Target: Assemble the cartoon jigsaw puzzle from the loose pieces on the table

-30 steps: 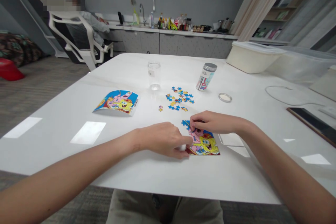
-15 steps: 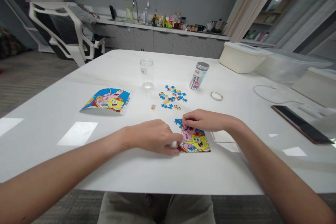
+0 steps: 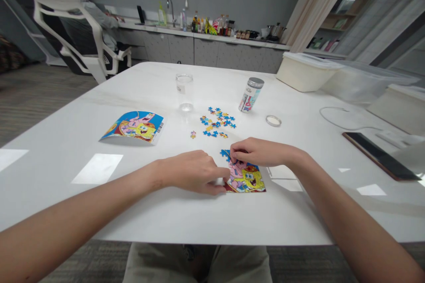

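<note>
A partly joined jigsaw puzzle (image 3: 253, 179) with a yellow and a pink cartoon figure lies flat near the table's front edge. At its left edge rests my left hand (image 3: 199, 173), index finger and thumb bent and closed against the border pieces. My right hand (image 3: 250, 150) curls over the puzzle's upper part with fingers pressed together on it; its fingertips are partly hidden. Beyond the hands lies a loose heap of jigsaw pieces (image 3: 217, 122), mostly blue and yellow. One pink piece (image 3: 193, 134) sits apart to the left. A curved picture sheet (image 3: 139, 127) shows the same figures.
Behind the pieces stand a clear jar (image 3: 185, 97) and a printed canister (image 3: 251, 95), with a round lid (image 3: 273, 120) beside it. A dark tablet-like slab (image 3: 378, 154), a cable (image 3: 345, 127) and storage bins (image 3: 307, 73) occupy the right. A person sits in a white chair (image 3: 96, 44) far left.
</note>
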Motion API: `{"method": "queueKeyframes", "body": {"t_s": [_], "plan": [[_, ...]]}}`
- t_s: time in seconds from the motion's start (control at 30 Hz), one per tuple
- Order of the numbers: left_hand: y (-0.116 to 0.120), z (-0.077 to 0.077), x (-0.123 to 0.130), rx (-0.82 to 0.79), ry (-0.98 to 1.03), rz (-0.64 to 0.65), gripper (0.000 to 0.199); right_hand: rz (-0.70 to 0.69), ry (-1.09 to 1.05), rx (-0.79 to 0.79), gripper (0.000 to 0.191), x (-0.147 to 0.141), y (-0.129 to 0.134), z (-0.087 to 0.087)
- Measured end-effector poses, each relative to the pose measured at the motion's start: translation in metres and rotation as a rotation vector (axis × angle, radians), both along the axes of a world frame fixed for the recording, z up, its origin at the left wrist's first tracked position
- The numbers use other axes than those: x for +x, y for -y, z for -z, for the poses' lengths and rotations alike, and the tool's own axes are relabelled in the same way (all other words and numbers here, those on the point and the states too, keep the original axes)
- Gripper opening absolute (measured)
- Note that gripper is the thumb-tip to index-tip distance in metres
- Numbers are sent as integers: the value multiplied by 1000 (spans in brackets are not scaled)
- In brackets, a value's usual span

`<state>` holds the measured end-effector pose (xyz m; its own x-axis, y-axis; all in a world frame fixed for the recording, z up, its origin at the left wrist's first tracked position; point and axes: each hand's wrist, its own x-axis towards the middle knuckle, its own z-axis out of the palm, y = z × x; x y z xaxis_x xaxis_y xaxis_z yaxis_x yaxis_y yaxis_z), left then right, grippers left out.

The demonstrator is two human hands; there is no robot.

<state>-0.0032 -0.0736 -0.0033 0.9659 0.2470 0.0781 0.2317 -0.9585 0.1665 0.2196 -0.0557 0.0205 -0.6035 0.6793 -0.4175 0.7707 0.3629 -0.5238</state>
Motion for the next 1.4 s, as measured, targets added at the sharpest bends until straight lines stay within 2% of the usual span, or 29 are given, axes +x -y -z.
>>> {"method": "queueKeyframes", "body": {"t_s": [0.13, 0.3, 0.43, 0.53, 0.67, 0.77, 0.83, 0.93, 1.0, 1.07, 1.27, 1.4], "plan": [[-1, -1, -1, -4, 8, 3, 12, 12, -40, 14, 27, 0, 1, -2], [-3, -1, -4, 9, -24, -13, 14, 107, -141, 45, 23, 0, 1, -4], [-6, -2, -6, 96, -49, -24, 14, 212, -94, 268, 24, 2, -4, 0], [-10, -3, -8, 164, -81, -16, 18, 360, 39, 488, 26, 5, -10, 5], [-17, -5, -13, 207, -132, -19, 15, 479, 96, 630, 25, 10, -19, 17], [-23, -7, -14, 261, -193, -133, 17, 455, 61, 750, 24, 13, -25, 30], [-26, -6, -12, 308, -212, -312, 25, 412, 32, 807, 28, 14, -29, 40], [-30, -3, -10, 357, -193, -650, 33, 406, 67, 738, 42, 13, -32, 52], [-33, -1, -10, 342, -223, -784, 35, 382, 75, 672, 45, 12, -33, 56], [-34, -1, -12, 305, -265, -820, 35, 349, 50, 647, 44, 11, -33, 56], [-34, -6, -14, 214, -289, -800, 38, 287, -9, 698, 37, 5, -29, 49], [-36, -5, -16, 218, -286, -847, 40, 270, -72, 715, 30, 1, -27, 47]]}}
